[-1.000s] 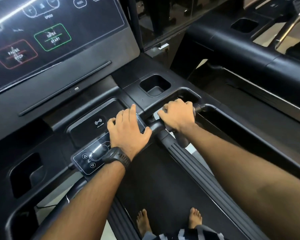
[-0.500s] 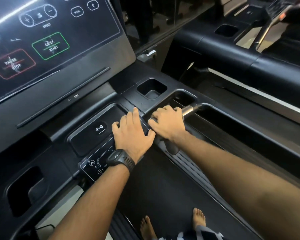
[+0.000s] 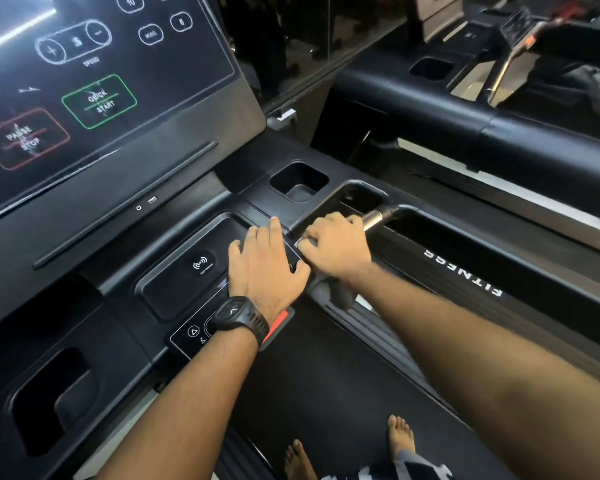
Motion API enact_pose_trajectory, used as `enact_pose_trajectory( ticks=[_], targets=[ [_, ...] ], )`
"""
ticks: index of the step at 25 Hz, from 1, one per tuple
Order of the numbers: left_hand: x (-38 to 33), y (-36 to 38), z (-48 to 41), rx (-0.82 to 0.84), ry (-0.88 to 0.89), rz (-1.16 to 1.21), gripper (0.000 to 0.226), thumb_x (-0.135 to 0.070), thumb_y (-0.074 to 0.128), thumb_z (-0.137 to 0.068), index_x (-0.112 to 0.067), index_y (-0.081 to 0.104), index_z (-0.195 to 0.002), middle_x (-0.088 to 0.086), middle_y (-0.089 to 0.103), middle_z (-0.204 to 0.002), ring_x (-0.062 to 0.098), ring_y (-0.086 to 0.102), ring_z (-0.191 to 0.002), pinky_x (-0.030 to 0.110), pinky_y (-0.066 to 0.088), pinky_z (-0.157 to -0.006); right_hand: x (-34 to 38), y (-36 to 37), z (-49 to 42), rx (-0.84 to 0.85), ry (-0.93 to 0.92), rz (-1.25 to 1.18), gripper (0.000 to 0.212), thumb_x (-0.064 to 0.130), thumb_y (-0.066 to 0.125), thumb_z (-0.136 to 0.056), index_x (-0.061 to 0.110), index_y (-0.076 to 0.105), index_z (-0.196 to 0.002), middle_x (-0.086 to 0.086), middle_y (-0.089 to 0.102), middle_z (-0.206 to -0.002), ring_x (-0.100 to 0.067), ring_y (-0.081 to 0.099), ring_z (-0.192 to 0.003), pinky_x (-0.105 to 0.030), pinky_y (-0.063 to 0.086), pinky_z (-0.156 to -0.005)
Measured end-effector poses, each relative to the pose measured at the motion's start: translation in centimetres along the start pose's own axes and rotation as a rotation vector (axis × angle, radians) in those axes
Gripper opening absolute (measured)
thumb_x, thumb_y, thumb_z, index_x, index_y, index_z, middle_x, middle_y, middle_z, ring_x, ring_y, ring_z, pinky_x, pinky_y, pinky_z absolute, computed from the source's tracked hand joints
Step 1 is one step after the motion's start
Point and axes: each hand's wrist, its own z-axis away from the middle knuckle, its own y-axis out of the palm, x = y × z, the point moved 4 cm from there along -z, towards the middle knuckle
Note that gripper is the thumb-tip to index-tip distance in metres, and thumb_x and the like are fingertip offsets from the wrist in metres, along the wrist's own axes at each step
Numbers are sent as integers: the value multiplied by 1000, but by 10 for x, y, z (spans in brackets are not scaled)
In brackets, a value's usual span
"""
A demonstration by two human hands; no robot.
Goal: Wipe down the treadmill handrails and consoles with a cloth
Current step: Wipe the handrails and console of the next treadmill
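My left hand [image 3: 267,268] lies flat, fingers straight, on the small button panel [image 3: 194,332] at the middle of the treadmill's front handrail. Just to its right, my right hand [image 3: 336,247] curls round the handrail with a dark grey cloth [image 3: 340,294] whose end hangs below the fist. The silver grip section of the handrail [image 3: 376,216] shows past my knuckles. The big black console screen [image 3: 101,81] with lit buttons rises at upper left.
A charging tray [image 3: 187,268] and a cup holder [image 3: 298,181] sit in the black deck behind my hands. A deep pocket [image 3: 52,396] is at lower left. My bare feet [image 3: 400,433] stand on the belt [image 3: 326,393]. Another treadmill [image 3: 465,119] stands to the right.
My right hand has slid left along the handrail with the cloth, closing on my left hand and uncovering the silver grip. My left hand stays on the button panel.
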Motion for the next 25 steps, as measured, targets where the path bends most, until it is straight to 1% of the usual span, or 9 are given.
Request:
enact_pose_trajectory(
  ticks=[2, 5, 8, 9, 12, 15, 18, 21, 25],
  targets=[
    [-1, 2, 0, 26, 7, 8, 84, -55, 42, -78, -9, 32, -148, 5, 56, -133, 23, 46, -130, 51, 35, -106, -6, -1, -8, 78, 28, 6, 42, 49, 37, -84, 25, 70, -74, 8, 66, -78, -18, 59, -94, -43, 40, -88],
    [-2, 2, -1, 27, -5, -26, 85, -57, 39, -79, -9, 31, -149, 5, 54, -137, 23, 41, -136, 54, 30, -109, -12, -3, 3, -134, 121, -63, 30, 42, 46, -85, 29, 73, -79, 12, 67, -86, -14, 57, -101, -44, 39, -94],
    [-5, 5, -5, 57, 4, -65, 86, -59, 35, -81, -10, 27, -151, 6, 48, -144, 24, 34, -142, 56, 28, -111, -21, 2, -5, -6, 55, 15, 33, 47, 43, -86, 27, 66, -74, 9, 65, -85, -17, 56, -102, -42, 37, -87],
    [-7, 6, -8, 71, 6, -62, 86, -59, 35, -81, -11, 26, -152, 6, 47, -146, 25, 33, -143, 56, 28, -111, -27, -3, -10, 16, 104, -5, 34, 48, 42, -87, 28, 67, -75, 9, 63, -85, -17, 55, -103, -42, 36, -87],
    [-9, 7, -9, 72, -10, -61, 88, -60, 38, -82, -10, 23, -152, 7, 46, -147, 25, 32, -143, 54, 31, -111, -39, -7, -11, -101, 154, -62, 32, 44, 44, -87, 28, 72, -85, 10, 66, -97, -17, 52, -111, -46, 35, -97],
    [-8, 10, -8, 74, -18, -62, 88, -61, 37, -82, -10, 24, -152, 6, 48, -144, 24, 33, -142, 53, 32, -110, -47, -1, -18, 63, 113, 41, 38, 50, 38, -87, 29, 69, -84, 7, 65, -96, -19, 50, -111, -47, 33, -92],
    [-7, 9, -6, 65, -25, -74, 88, -61, 37, -82, -10, 26, -152, 6, 48, -144, 24, 34, -142, 53, 32, -110, -58, -11, -31, 57, 162, -9, 33, 48, 40, -88, 28, 65, -78, 8, 61, -88, -17, 51, -109, -46, 33, -96],
    [-8, 9, -6, 74, -26, -82, 87, -61, 37, -82, -10, 26, -152, 6, 49, -143, 24, 34, -142, 52, 33, -110, -61, -7, -37, 152, 123, 65, 44, 52, 38, -87, 22, 67, -74, 6, 62, -79, -20, 57, -98, -46, 38, -92],
    [-9, 7, -6, 83, -38, -95, 87, -61, 39, -81, -11, 26, -151, 5, 49, -143, 24, 34, -142, 51, 33, -110, -78, -9, -30, -74, 127, 1, 35, 45, 43, -88, 24, 71, -84, 6, 66, -96, -19, 53, -112, -45, 36, -95]
  ],
)
